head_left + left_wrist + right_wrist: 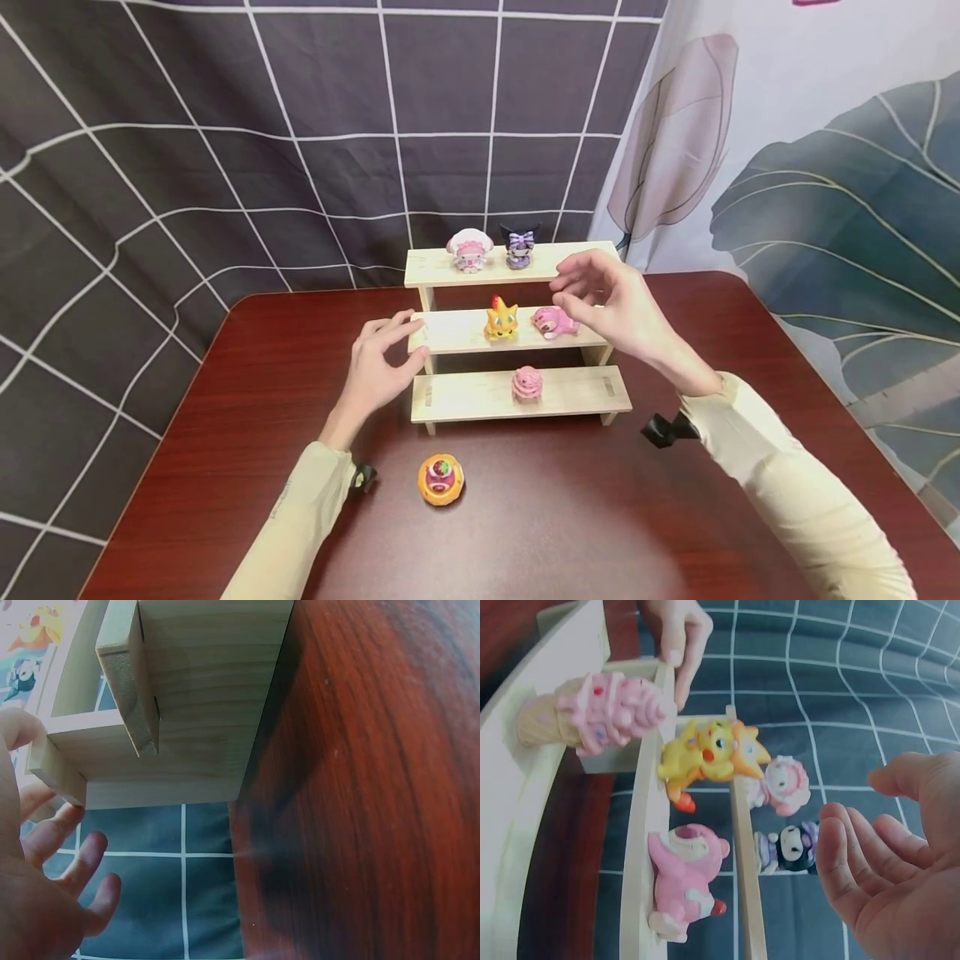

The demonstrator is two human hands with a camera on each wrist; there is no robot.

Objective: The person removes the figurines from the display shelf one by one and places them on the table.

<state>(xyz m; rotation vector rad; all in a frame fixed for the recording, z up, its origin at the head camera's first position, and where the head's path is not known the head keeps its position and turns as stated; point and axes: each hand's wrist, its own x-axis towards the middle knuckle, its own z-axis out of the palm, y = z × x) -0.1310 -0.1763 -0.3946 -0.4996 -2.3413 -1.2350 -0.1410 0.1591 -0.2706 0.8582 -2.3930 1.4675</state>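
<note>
My left hand (375, 362) holds the left end of the middle step of a three-step wooden display stand (457, 396), thumb and fingers on either side of the board. My right hand (611, 304) hovers with loosely bent fingers and nothing in them, beside a pink bear figurine (686, 874) lying on the middle step. Left of the bear sits a yellow figurine (501, 321) with an orange crest. A pink ice-cream-cone figurine (607, 712) is on the lowest step. On the top step stand a pink-and-white figurine (470, 252) and a purple-and-black one (519, 247).
A round tart-like figurine (441, 480) with a strawberry on top lies on the red-brown table (555, 508), in front of the stand. Behind hangs a dark gridded cloth (315, 175), with a leaf-patterned curtain (825, 208) to the right.
</note>
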